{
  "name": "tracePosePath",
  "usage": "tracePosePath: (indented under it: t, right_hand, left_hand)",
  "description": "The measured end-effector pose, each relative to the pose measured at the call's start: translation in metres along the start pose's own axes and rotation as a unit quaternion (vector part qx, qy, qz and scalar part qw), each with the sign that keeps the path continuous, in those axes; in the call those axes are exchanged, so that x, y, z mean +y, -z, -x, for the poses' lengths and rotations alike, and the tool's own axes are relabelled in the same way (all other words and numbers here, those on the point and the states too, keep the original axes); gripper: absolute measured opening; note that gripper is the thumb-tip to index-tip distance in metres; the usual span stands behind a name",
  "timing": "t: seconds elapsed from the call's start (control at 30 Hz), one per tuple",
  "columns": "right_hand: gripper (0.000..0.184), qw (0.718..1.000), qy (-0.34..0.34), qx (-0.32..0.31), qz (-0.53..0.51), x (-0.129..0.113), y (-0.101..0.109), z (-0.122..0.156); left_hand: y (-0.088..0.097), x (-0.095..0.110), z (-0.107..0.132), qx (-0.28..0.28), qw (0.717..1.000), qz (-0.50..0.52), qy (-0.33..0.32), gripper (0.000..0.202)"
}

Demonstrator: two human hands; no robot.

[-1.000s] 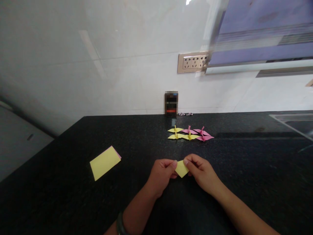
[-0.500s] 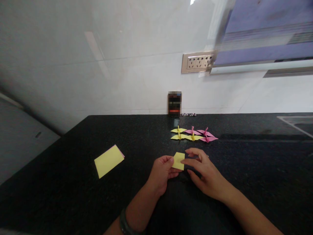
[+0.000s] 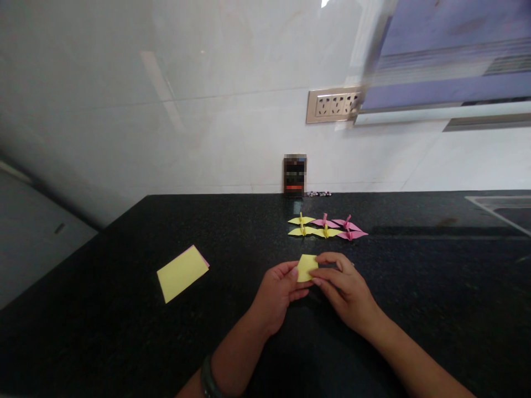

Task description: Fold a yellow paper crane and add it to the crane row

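Observation:
A small folded yellow paper (image 3: 306,267) is between my two hands, above the dark countertop. My left hand (image 3: 279,290) pinches its left edge, thumb on top and fingers beneath. At the paper's right edge, the fingertips of my right hand (image 3: 347,293) close on it, with the thumb low at the corner. Just beyond stand several folded paper cranes in two rows, yellow ones (image 3: 303,231) on the left and pink ones (image 3: 350,235) on the right.
Yellow paper sheets (image 3: 182,273), with a pink edge showing beneath, lie to the left on the black countertop (image 3: 103,331). A phone-like device (image 3: 295,176) leans on the wall beside a beaded strand (image 3: 319,194). A socket panel (image 3: 333,105) is above. A sink edge (image 3: 495,213) shows at right.
My right hand has come in, its fingers and thumb closing on the paper's right edge. The paper has shifted slightly to the right and away from me in my left hand.

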State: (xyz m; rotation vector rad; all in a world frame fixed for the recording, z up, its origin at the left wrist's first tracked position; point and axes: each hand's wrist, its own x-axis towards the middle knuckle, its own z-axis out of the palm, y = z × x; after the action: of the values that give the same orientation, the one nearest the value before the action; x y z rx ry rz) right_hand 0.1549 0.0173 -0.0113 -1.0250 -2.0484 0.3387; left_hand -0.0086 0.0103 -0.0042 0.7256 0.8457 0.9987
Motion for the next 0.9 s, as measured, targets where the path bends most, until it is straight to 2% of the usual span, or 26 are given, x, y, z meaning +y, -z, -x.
tracePosePath:
  t: [0.17,0.43,0.6,0.73,0.87,0.9]
  right_hand:
    - [0.013,0.997,-0.058,0.034,-0.043,-0.004,-0.003,-0.001]
    - [0.011,0.984,-0.148,0.038,-0.095,-0.006,-0.009,-0.001]
    - [0.011,0.98,-0.16,0.04,-0.107,-0.008,-0.01,0.0]
    - [0.014,0.98,-0.163,0.031,-0.108,-0.01,-0.009,0.0]
    - [0.013,0.968,-0.207,0.042,-0.136,-0.011,-0.007,-0.001]
    - [0.02,0.962,-0.222,0.05,-0.153,-0.011,-0.006,-0.002]
  left_hand:
    - [-0.004,0.003,0.002,-0.01,1.0,-0.021,0.0,0.035]
    - [-0.006,0.001,0.003,-0.01,0.997,-0.08,0.005,0.033]
    - [-0.007,0.0,0.005,-0.03,0.988,-0.143,-0.055,0.034]
    - [-0.006,-0.002,0.003,-0.001,0.967,-0.23,-0.11,0.028]
    - [0.002,-0.003,0.001,0.011,0.951,-0.285,-0.116,0.02]
    - [0.004,-0.003,0.001,0.0,0.947,-0.301,-0.111,0.017]
